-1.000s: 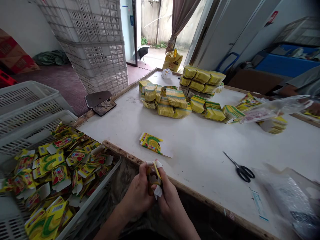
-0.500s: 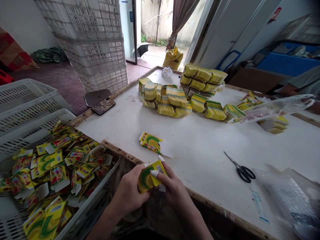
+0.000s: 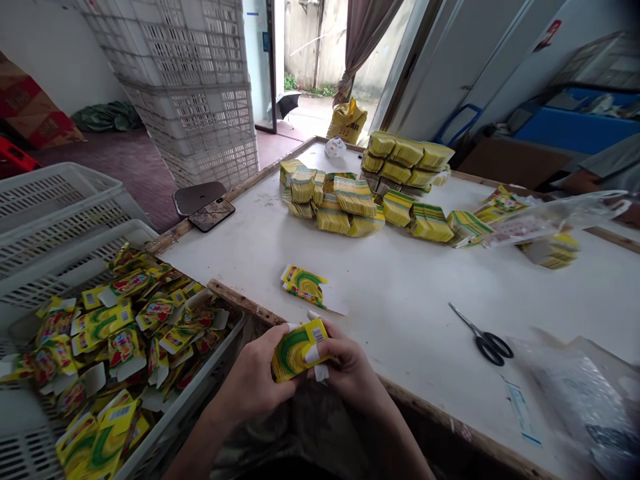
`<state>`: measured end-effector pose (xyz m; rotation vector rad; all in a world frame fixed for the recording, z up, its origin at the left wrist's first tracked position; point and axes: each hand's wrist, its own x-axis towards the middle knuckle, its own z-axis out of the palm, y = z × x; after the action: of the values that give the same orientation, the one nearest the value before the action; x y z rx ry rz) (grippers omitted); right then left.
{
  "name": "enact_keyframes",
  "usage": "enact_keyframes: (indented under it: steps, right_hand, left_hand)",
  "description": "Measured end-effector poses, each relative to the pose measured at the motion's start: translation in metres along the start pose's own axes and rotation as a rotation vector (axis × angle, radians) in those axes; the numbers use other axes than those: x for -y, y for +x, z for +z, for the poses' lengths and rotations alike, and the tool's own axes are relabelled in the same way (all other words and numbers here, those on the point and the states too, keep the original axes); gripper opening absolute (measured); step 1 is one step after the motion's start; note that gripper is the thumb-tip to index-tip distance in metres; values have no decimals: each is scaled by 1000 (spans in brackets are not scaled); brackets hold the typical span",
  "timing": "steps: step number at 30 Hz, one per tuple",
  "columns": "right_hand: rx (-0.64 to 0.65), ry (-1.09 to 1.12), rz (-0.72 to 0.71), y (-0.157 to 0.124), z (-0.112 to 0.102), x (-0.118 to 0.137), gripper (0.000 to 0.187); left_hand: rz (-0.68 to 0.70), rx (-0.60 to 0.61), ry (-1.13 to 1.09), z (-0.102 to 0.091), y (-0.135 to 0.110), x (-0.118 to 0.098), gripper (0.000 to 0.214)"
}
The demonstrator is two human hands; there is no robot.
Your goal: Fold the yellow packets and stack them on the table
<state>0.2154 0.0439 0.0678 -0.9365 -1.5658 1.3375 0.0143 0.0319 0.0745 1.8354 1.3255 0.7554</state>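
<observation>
Turned since a second ago, when it showed a hollow opening, a yellow-and-green box (image 3: 295,350) now presents its printed face and barcode, held above the near edge of the white counter (image 3: 400,287). Both grips are closed around it: the left hand (image 3: 253,373) wraps the left end, while the right hand (image 3: 350,360) pinches the right end, its thumb across the face. White shows at several fingertips.

By appearances the box has its shape, though fingers hide whether its ends are fastened. Just beyond, a loose box (image 3: 305,285) lies with its white flap out to the right, evidently unfinished. To the near left, a crate (image 3: 200,379) is heaped with cartons (image 3: 110,327), many with loose flaps, so much seems left to handle.

Farther off, yellow bundles (image 3: 347,193) and a taller stack (image 3: 405,157) line the counter, apparently untouched. Scissors (image 3: 493,347) lie to the right, a phone (image 3: 213,213) at the left edge. At far right, a co-worker's sleeve (image 3: 613,170) shows beyond a clear bag (image 3: 555,217).
</observation>
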Motion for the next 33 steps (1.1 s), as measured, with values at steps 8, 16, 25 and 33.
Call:
enact_keyframes:
  steps: [8,16,25,33]
  right_hand:
    - [-292,-509,104,50,-25,-18,34]
    - [-330,-758,164,86,-8,-42,34]
    - [-259,-497,89,54,2,-32,45]
    - [117,278,231,-2,56,15,63]
  left_hand:
    - [-98,-728,-1051,-24,-7,34,54]
    - [-581,-688,-1650,-27,1,36,35]
    - [-376,-438,-1465,26,3,6,58]
    - [-252,-672,-1309,33,14,-21,44]
